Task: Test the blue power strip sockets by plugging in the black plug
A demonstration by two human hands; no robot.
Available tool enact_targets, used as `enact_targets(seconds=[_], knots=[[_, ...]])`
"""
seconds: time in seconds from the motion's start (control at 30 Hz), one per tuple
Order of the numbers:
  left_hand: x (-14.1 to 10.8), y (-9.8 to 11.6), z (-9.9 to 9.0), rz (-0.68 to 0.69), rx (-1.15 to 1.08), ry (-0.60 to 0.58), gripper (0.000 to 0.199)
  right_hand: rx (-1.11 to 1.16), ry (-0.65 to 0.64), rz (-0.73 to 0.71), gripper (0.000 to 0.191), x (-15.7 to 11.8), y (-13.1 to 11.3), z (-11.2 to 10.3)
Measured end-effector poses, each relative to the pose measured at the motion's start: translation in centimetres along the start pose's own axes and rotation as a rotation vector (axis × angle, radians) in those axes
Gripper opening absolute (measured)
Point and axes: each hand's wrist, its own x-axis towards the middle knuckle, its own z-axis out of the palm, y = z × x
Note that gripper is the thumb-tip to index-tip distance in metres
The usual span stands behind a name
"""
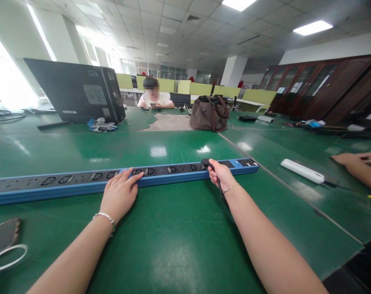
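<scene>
A long blue power strip (pixel 169 178) with a row of black sockets lies across the green table (pixel 173 245). My left hand (pixel 120 192) rests on it near the middle, fingers spread over its top face and nothing held. Toward the strip's right end, my right hand (pixel 221 174) is closed around a black power plug (pixel 205 163). The plug is at the sockets; whether it is seated in one cannot be told. Its black cord (pixel 221 191) hangs down beneath my right wrist.
A black computer case (pixel 78 92), gloves (pixel 102 125) and a brown bag (pixel 209 113) stand farther back. At right lie a white power strip (pixel 302 170) and another person's hands (pixel 356 159). A phone (pixel 3 234) is at lower left. Someone sits across the table (pixel 154 100).
</scene>
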Motion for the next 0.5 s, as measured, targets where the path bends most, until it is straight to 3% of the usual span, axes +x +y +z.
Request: enact_targets(seconds=[0.2, 0.5], knots=[[0.0, 0.2, -0.1, -0.010, 0.001, -0.003, 0.042, -0.116, 0.123, 0.029, 0.039, -0.5, -0.3, 1.3], [0.0, 0.1, 0.0, 0.001, 0.015, -0.020, 0.042, -0.179, 0.088, 0.048, 0.040, -0.7, 0.1, 1.5]])
